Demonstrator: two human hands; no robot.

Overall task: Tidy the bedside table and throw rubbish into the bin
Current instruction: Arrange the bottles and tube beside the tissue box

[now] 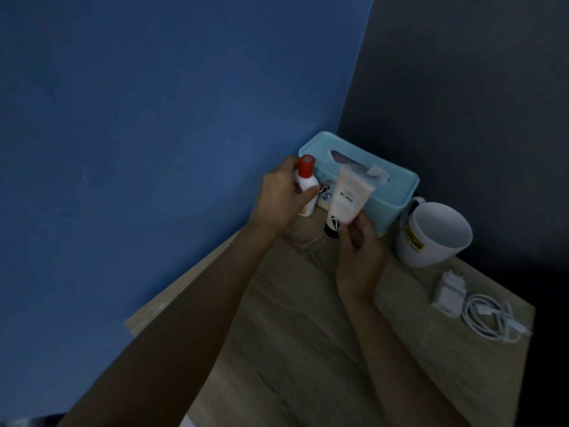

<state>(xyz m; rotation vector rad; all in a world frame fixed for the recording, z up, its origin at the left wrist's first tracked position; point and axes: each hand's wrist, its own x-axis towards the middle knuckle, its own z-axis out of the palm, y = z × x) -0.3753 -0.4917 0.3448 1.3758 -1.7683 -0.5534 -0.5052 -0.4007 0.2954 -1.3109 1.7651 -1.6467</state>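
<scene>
My left hand (283,197) grips a small white bottle with a red cap (305,180) near the back left corner of the wooden bedside table (292,334). My right hand (358,241) holds a pale cream tube (348,200) with its black cap pointing down, just in front of a light blue tissue box (391,192). Whether the bottle's base or the tube's cap touches the table is unclear. A small colourful packet (325,197) lies between the bottle and the tube, mostly hidden.
A white mug (431,235) stands right of the tissue box. A white charger plug (448,292) and its coiled white cable (492,318) lie near the table's right edge. A blue wall is on the left, a dark wall behind.
</scene>
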